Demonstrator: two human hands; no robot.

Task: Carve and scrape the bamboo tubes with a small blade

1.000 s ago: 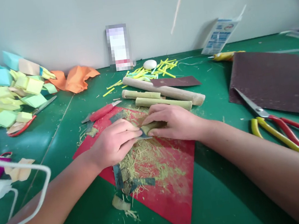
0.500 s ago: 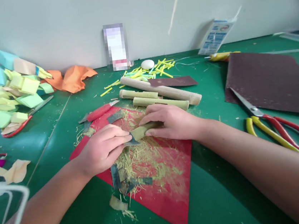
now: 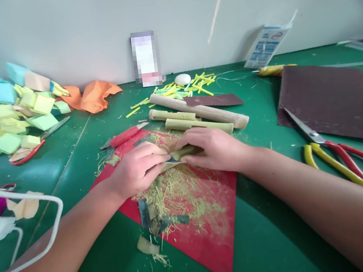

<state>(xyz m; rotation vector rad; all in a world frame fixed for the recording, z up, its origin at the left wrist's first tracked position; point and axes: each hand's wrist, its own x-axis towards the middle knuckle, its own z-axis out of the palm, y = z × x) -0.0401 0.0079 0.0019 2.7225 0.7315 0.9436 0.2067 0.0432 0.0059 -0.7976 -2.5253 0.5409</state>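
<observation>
My right hand (image 3: 207, 150) is wrapped round a short piece of green bamboo (image 3: 179, 154) above the red sheet (image 3: 213, 241). Pinched in the fingers of my left hand (image 3: 142, 166) is a small dark piece of sandpaper (image 3: 173, 159), pressed against the bamboo's left end. Pale shavings (image 3: 161, 190) and dark scraps (image 3: 144, 213) are scattered over the sheet below both hands. Just beyond my right hand lie a green bamboo piece (image 3: 196, 125) and a longer grey stick (image 3: 211, 113). A red-handled knife (image 3: 124, 137) rests past my left hand.
Scissors (image 3: 319, 141) and a dark brown sheet (image 3: 328, 102) lie on the right. Folded papers (image 3: 9, 116) are heaped at the left, beside orange paper (image 3: 95, 98). A phone (image 3: 145, 59) leans on the wall. A white cable (image 3: 58, 206) crosses my left forearm.
My left hand has slid right along the bamboo with the sandpaper, closer to my right hand. The whole view has shifted slightly, bringing more of the white cable and plug into sight.
</observation>
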